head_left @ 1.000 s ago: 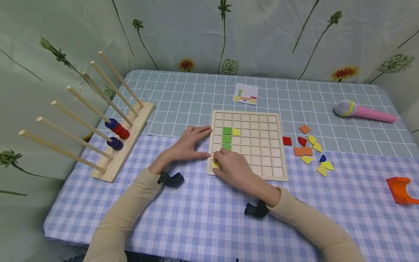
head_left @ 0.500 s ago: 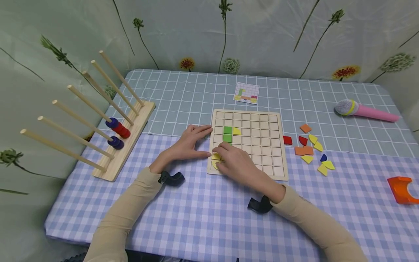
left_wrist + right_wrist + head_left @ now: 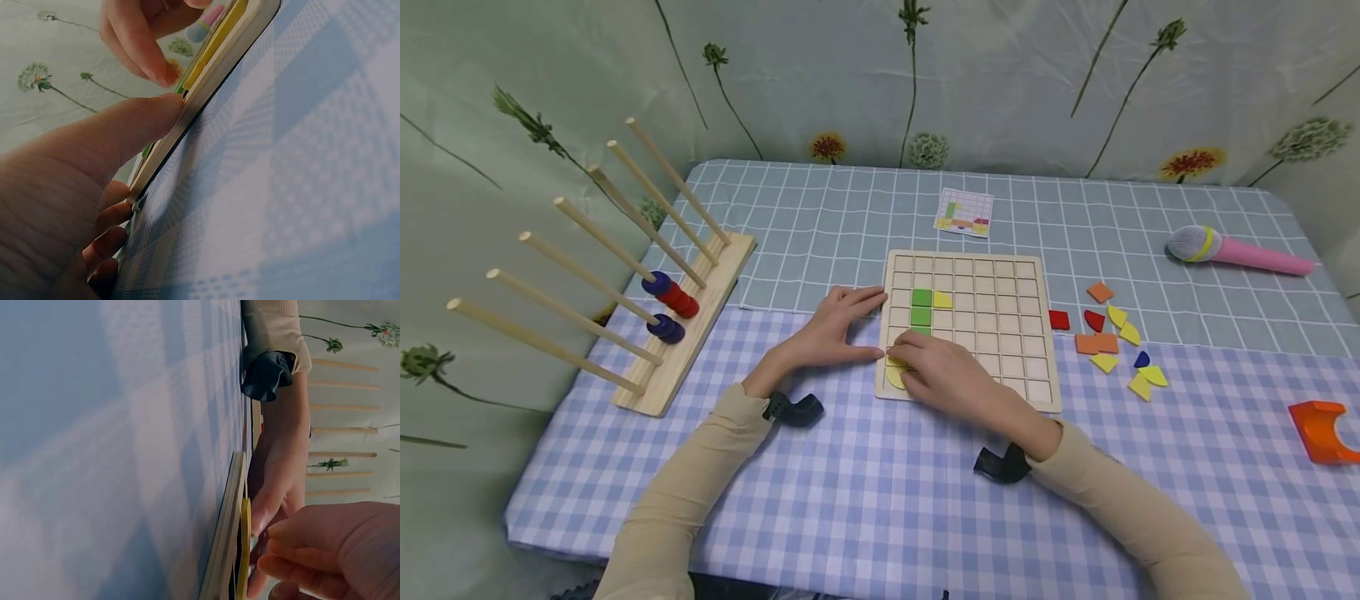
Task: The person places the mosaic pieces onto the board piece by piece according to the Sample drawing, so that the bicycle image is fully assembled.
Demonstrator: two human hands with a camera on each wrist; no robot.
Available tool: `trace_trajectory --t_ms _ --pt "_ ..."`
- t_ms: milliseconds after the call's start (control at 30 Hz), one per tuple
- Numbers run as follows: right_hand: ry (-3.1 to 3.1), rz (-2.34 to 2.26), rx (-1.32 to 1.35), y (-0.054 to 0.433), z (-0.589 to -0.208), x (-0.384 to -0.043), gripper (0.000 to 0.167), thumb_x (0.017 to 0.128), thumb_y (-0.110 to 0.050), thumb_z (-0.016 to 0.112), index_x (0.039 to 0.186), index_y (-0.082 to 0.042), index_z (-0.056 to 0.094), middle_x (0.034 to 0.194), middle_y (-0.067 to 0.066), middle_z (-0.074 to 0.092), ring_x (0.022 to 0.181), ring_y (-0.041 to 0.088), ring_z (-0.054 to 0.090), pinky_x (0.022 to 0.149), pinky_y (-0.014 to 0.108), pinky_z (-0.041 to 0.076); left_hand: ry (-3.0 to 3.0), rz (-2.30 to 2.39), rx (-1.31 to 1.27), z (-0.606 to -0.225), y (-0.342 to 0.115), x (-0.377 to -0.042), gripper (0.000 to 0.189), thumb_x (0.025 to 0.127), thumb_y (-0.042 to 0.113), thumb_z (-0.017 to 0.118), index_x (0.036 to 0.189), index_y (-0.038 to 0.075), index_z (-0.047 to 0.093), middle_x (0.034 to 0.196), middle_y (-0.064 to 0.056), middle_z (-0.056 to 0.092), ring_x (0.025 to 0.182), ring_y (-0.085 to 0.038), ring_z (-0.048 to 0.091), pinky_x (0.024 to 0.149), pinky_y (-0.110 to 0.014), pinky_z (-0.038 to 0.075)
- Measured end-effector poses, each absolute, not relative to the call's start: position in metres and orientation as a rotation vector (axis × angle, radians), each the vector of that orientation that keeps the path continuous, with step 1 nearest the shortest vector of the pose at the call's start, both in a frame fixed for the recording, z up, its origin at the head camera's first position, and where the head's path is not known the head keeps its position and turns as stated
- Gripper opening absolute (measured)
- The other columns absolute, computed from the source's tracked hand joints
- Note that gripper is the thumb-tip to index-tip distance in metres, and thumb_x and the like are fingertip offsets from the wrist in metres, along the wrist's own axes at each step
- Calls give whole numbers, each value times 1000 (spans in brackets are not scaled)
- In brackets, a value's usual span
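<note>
A wooden grid board [image 3: 1051,367] lies on the checked cloth. My left hand [image 3: 838,333] rests at its left edge, thumb and fingertips touching the rim. Over the board's lower left is my right hand [image 3: 946,375], its fingers loosely bent above yellow pieces [image 3: 895,377]; the left wrist view shows its fingertips apart, with nothing seen between them. In the right wrist view a yellow piece [image 3: 245,550] lies at the board's edge, near the right thumb. Green square tiles [image 3: 922,317] stand in a column, partly hidden by the right hand, with a yellow tile [image 3: 942,300] beside the top one.
Loose pieces lie right of the board: red [image 3: 1059,320], orange [image 3: 1096,343], yellow [image 3: 1138,386] and a small blue one [image 3: 1142,359]. A printed pattern card [image 3: 965,212] is behind it. A peg rack [image 3: 700,321] with rings stands left; a toy microphone [image 3: 1240,252] and orange object [image 3: 1318,433] lie right.
My right hand has shifted slightly right and away from the board's lower-left corner, uncovering more of the yellow pieces there. The left hand has stayed in place.
</note>
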State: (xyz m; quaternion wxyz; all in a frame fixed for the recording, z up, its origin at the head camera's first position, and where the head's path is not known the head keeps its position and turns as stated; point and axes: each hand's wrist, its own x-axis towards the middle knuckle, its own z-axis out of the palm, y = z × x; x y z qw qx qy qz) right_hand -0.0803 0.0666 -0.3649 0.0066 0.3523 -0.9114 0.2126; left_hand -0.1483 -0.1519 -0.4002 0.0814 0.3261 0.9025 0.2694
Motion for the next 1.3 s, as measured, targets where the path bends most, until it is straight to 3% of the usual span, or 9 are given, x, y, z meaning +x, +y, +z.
trace_trajectory --t_ms 267,600,833,1100,1300 --pt "-2827 661 1050 91 -362 -78 27 86 -7 58 111 -8 67 114 5 64 100 17 63 83 33 52 2699 803 966 -401 -151 -149 84 78 42 72 147 14 34 153 -5 33 124 -27 33 100 -48 29" --pt "-2888 552 882 138 -359 -76 27 85 -10 60 110 -7 69 112 7 66 98 20 64 78 37 53 2704 799 950 -401 -151 -149 84 78 42 72 147 14 34 153 -5 33 124 -27 33 100 -47 28" --pt "-2867 524 788 180 -360 -72 24 84 -7 62 107 -5 69 106 10 66 88 23 65 66 36 52 2698 805 947 -401 -151 -148 85 77 42 72 147 15 33 153 -4 32 122 -26 33 98 -46 29" --pt "-2757 393 774 225 -357 -77 25 75 1 68 99 -1 69 97 14 66 75 23 62 59 38 48 2704 801 959 -403 -151 -148 84 78 43 72 147 15 33 153 -4 33 120 -26 34 98 -46 29" --pt "-2817 303 701 255 -355 -81 26 71 2 71 97 1 69 96 17 66 82 30 63 59 44 50 2702 801 952 -402 -151 -148 85 77 43 72 147 15 33 153 -4 32 121 -25 34 98 -46 29"
